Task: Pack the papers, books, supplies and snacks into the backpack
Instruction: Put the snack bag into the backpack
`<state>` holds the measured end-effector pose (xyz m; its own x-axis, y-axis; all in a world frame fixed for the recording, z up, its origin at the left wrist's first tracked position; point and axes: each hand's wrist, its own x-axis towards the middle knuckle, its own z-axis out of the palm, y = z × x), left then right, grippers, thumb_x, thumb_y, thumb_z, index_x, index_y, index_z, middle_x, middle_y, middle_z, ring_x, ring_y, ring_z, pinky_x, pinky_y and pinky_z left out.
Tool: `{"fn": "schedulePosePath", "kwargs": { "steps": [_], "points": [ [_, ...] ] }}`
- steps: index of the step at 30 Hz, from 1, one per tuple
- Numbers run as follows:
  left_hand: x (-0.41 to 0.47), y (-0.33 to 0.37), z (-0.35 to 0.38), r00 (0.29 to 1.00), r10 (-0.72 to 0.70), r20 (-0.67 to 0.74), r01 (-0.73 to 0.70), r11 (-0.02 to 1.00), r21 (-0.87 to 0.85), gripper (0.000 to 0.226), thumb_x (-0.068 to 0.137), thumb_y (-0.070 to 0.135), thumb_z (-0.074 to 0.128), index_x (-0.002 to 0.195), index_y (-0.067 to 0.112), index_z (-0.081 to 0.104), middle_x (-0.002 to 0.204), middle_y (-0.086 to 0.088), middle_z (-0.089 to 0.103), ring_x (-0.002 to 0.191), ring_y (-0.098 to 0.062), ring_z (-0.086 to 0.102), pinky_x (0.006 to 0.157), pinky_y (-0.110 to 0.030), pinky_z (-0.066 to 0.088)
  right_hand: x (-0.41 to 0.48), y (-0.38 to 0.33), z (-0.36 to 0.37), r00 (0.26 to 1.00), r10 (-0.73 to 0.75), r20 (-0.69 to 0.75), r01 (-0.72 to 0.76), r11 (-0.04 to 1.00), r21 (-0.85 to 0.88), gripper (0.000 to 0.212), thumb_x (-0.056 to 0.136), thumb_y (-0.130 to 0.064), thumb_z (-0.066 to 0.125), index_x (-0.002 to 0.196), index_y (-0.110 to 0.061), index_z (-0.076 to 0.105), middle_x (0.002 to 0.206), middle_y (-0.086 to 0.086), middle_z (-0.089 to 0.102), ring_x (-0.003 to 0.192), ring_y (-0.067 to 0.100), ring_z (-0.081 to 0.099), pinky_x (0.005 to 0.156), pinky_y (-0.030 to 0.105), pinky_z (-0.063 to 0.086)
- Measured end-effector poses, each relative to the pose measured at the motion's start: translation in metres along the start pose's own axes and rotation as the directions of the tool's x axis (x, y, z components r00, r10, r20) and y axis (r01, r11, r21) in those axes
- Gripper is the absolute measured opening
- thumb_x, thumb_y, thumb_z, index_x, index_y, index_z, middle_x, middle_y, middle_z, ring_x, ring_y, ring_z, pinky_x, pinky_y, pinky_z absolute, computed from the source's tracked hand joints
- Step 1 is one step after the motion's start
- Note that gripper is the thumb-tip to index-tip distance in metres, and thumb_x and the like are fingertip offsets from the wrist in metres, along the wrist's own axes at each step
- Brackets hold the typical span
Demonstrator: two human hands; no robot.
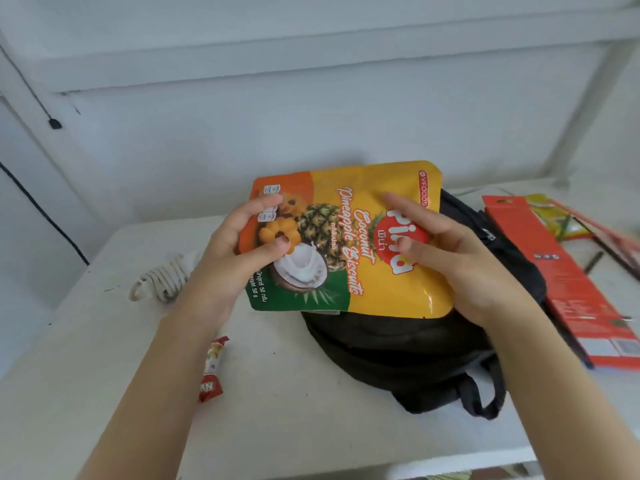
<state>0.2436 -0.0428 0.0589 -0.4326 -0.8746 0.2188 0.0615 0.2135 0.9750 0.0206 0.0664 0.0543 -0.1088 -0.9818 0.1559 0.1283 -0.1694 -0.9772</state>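
Observation:
A yellow and orange pineapple biscuit bag (349, 216) is held flat above the black backpack (415, 351), which lies on the white table (294, 427). My left hand (239, 251) grips the bag's left edge, thumb on its front. My right hand (446, 251) is at the bag's right side with fingers spread over its front. A small red snack bar (212, 370) lies on the table by my left forearm. The backpack's opening is hidden under the bag.
A flat red box (568, 285) lies to the right of the backpack, with a yellow packet (554, 213) and dark pens behind it. A coiled white cord (162, 282) sits at the left. A white wall stands behind the table.

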Motion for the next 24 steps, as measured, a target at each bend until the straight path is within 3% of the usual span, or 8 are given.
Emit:
{"fn": "schedulePosePath", "kwargs": {
  "steps": [5, 10, 12, 14, 16, 20, 22, 24],
  "points": [
    [0.025, 0.010, 0.034, 0.984, 0.075, 0.162, -0.095, 0.988, 0.121, 0.048, 0.082, 0.002, 0.064, 0.109, 0.041, 0.059, 0.115, 0.019, 0.060, 0.100, 0.002, 0.061, 0.079, -0.012, 0.047, -0.016, 0.000, -0.017, 0.978, -0.121, -0.173, 0.088, 0.978, -0.191, 0.057, 0.076, 0.003, 0.069, 0.117, -0.036, 0.063, 0.121, -0.020, 0.063, 0.116, 0.003, 0.056, 0.093, 0.019, 0.047],
    [0.044, 0.015, 0.068, 0.966, 0.096, 0.239, -0.163, 0.946, 0.280, 0.053, 0.091, 0.028, 0.057, 0.136, 0.043, 0.035, 0.139, 0.022, 0.037, 0.122, 0.006, 0.042, 0.098, -0.015, 0.036, -0.037, 0.005, -0.033, 0.931, -0.057, -0.362, 0.079, 0.996, 0.048, 0.059, 0.080, 0.016, 0.053, 0.118, -0.027, 0.063, 0.114, -0.002, 0.069, 0.095, 0.012, 0.066, 0.074, 0.022, 0.055],
    [0.035, 0.016, 0.084, 0.951, 0.275, 0.140, -0.307, 0.800, 0.516, 0.053, 0.091, 0.039, 0.053, 0.140, 0.036, 0.032, 0.149, 0.006, 0.024, 0.135, -0.005, 0.024, 0.106, -0.022, 0.024, -0.046, 0.006, -0.042, 0.887, -0.031, -0.461, 0.094, 0.989, 0.114, 0.058, 0.079, 0.014, 0.053, 0.117, -0.029, 0.064, 0.114, -0.002, 0.069, 0.093, 0.014, 0.067, 0.074, 0.024, 0.057],
    [0.019, 0.018, 0.099, 0.800, 0.568, 0.196, -0.566, 0.603, 0.562, 0.046, 0.089, 0.031, 0.054, 0.132, 0.018, 0.046, 0.145, -0.011, 0.033, 0.134, -0.015, 0.028, 0.107, -0.021, 0.023, -0.054, 0.007, -0.052, 0.829, -0.011, -0.559, 0.130, 0.976, 0.175, 0.058, 0.078, 0.012, 0.054, 0.117, -0.029, 0.064, 0.114, -0.002, 0.069, 0.092, 0.015, 0.068, 0.070, 0.025, 0.057],
    [-0.001, 0.012, 0.113, 0.567, 0.699, 0.437, -0.818, 0.414, 0.399, 0.033, 0.087, 0.017, 0.057, 0.120, 0.010, 0.056, 0.129, -0.013, 0.051, 0.120, -0.020, 0.046, 0.103, -0.031, 0.035, -0.061, 0.007, -0.061, 0.769, 0.023, -0.639, 0.160, 0.961, 0.226, 0.058, 0.078, 0.010, 0.054, 0.120, -0.028, 0.063, 0.117, 0.002, 0.068, 0.095, 0.019, 0.067, 0.070, 0.028, 0.058],
    [-0.026, -0.022, 0.125, 0.067, 0.597, 0.800, -0.990, -0.063, 0.130, 0.017, 0.090, 0.004, 0.055, 0.090, 0.013, 0.069, 0.090, -0.007, 0.065, 0.081, -0.024, 0.058, 0.085, -0.036, 0.043, -0.074, 0.009, -0.073, 0.681, 0.070, -0.729, 0.159, 0.958, 0.239, 0.055, 0.081, 0.008, 0.055, 0.119, -0.030, 0.064, 0.120, 0.003, 0.065, 0.089, 0.019, 0.070, 0.062, 0.029, 0.057],
    [-0.021, -0.041, 0.120, -0.009, 0.449, 0.894, -0.965, -0.239, 0.110, 0.022, 0.091, 0.002, 0.049, 0.081, 0.015, 0.065, 0.083, -0.003, 0.062, 0.078, -0.022, 0.057, 0.085, -0.034, 0.041, -0.081, 0.011, -0.074, 0.658, 0.075, -0.749, 0.153, 0.961, 0.231, 0.054, 0.082, 0.008, 0.056, 0.118, -0.031, 0.064, 0.119, 0.000, 0.064, 0.086, 0.017, 0.071, 0.058, 0.028, 0.056],
    [-0.008, -0.053, 0.110, -0.007, 0.388, 0.922, -0.936, -0.327, 0.130, 0.025, 0.093, 0.004, 0.046, 0.082, 0.016, 0.065, 0.088, -0.002, 0.063, 0.084, -0.020, 0.059, 0.085, -0.032, 0.042, -0.088, 0.013, -0.076, 0.643, 0.077, -0.762, 0.146, 0.964, 0.221, 0.054, 0.082, 0.007, 0.057, 0.118, -0.033, 0.064, 0.121, 0.000, 0.063, 0.085, 0.017, 0.071, 0.057, 0.028, 0.056]
  ]
}}
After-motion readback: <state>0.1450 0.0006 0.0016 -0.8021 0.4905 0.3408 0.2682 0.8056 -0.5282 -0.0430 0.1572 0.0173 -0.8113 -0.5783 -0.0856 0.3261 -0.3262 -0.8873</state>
